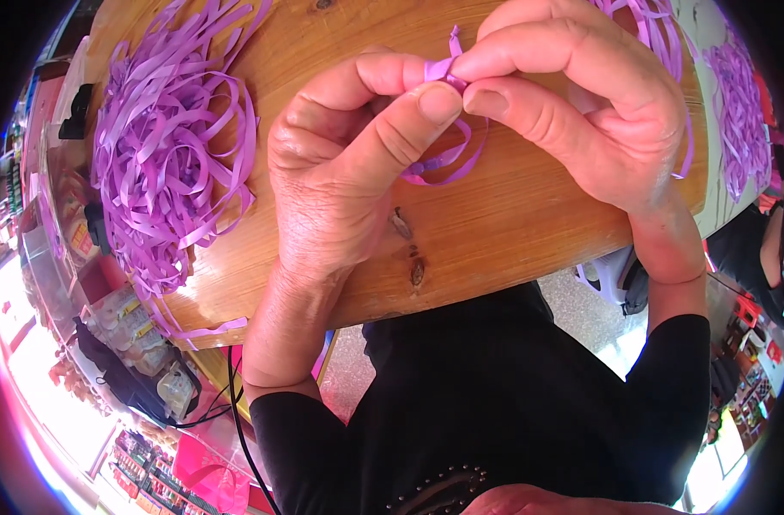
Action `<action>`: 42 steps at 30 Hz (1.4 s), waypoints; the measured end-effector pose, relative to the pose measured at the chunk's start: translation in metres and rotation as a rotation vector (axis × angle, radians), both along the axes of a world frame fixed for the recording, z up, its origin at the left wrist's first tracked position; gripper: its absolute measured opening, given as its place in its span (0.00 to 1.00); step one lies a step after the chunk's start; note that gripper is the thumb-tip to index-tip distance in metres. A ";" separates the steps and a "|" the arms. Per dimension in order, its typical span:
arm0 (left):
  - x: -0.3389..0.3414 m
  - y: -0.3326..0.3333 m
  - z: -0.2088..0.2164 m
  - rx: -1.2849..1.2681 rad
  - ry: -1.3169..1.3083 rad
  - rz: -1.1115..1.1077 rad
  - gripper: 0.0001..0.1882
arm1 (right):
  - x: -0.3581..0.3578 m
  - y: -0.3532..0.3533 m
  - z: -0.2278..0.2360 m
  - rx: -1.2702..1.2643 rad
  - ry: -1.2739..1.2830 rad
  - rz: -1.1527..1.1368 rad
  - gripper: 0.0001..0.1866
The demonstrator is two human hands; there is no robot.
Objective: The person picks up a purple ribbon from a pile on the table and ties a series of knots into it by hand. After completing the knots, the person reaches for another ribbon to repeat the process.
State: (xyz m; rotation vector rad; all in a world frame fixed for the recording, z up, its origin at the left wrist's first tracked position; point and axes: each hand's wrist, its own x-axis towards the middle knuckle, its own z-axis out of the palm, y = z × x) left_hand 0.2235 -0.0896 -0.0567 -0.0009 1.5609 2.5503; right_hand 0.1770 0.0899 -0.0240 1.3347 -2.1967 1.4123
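Observation:
Over the wooden table, a narrow purple ribbon (439, 69) is pinched between the fingertips of both my hands, folded or looped where they meet. My left hand (345, 163) grips it between thumb and forefinger, the other fingers curled behind. From the opposite side my right hand (589, 103) pinches the same spot with thumb and forefinger. A short end of the ribbon sticks up above the fingers, while a longer loop hangs below them. Whether the fold is a knot I cannot tell, since my fingertips cover part of it.
A big tangled heap of purple ribbons (164, 154) covers the left of the wooden table (486, 232). More purple ribbons (735, 112) lie at the far right on a pale surface. A black cable (237, 403) runs down beside the table's near left edge.

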 end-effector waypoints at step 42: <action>0.011 0.001 0.008 -0.313 0.126 0.116 0.06 | 0.004 0.007 -0.001 0.005 -0.663 -0.026 0.04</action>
